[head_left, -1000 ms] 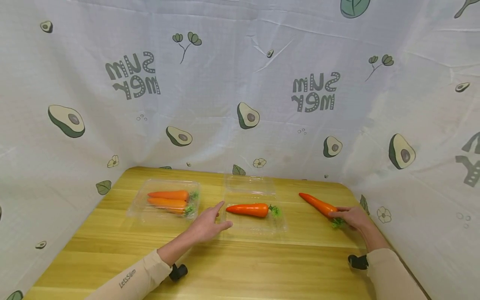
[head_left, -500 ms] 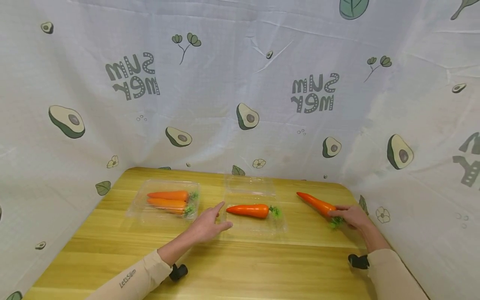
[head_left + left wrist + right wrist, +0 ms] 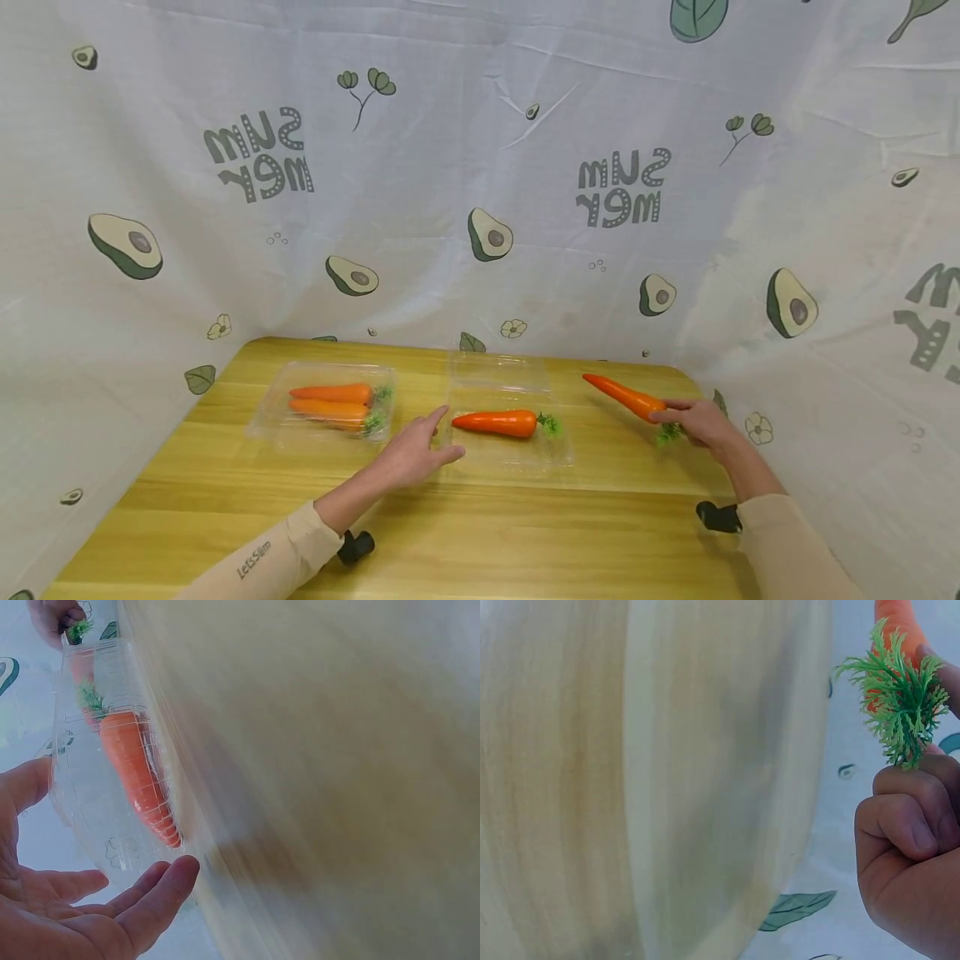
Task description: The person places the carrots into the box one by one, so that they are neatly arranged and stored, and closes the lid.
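Note:
My right hand (image 3: 699, 422) grips an orange carrot (image 3: 622, 395) near its green leafy top (image 3: 900, 697). That carrot is raised off the table at the right, tip pointing up and left. My left hand (image 3: 415, 450) has its fingers spread at the left edge of an open clear plastic box (image 3: 510, 457); whether they touch it I cannot tell. Inside this box lies a second carrot (image 3: 495, 423), leaves to the right, also seen as a carrot (image 3: 135, 769) behind the ribbed clear wall in the left wrist view.
On the left, another clear plastic box (image 3: 281, 433) contains two carrots (image 3: 330, 408). The open box's clear lid (image 3: 498, 371) lies folded back toward the far edge. A patterned white curtain (image 3: 420, 167) surrounds the wooden table (image 3: 510, 533) at the back and sides.
My right hand has lifted the carrot from the tabletop and shifted it slightly left. My left hand stays where it was. The head view has turned slightly right.

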`<state>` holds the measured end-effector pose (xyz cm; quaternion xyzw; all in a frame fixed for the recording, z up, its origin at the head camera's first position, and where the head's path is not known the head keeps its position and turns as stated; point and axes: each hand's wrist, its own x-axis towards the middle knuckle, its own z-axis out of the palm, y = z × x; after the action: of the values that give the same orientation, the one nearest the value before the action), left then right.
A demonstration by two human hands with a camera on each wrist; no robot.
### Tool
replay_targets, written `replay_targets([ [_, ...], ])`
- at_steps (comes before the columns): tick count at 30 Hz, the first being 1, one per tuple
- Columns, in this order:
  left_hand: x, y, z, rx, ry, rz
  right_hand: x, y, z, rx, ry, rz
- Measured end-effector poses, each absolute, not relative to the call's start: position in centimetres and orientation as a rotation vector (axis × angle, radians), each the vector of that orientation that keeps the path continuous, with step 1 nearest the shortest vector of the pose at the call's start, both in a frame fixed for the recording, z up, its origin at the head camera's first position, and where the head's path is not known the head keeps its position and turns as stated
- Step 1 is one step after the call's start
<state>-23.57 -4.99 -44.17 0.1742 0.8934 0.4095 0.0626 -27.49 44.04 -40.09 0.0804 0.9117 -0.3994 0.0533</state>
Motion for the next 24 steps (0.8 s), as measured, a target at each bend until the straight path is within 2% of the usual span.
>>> replay_targets([
  [15,-23.6,-4.9,-44.2,0.518,2.712,1.223,-27.0,41.6,-36.9,0.146,2.749,-1.173],
  [24,-23.6,-4.9,-44.2,0.515,2.706,1.229,-26.6,39.2,-35.3,-0.002,2.775,-1.112],
])
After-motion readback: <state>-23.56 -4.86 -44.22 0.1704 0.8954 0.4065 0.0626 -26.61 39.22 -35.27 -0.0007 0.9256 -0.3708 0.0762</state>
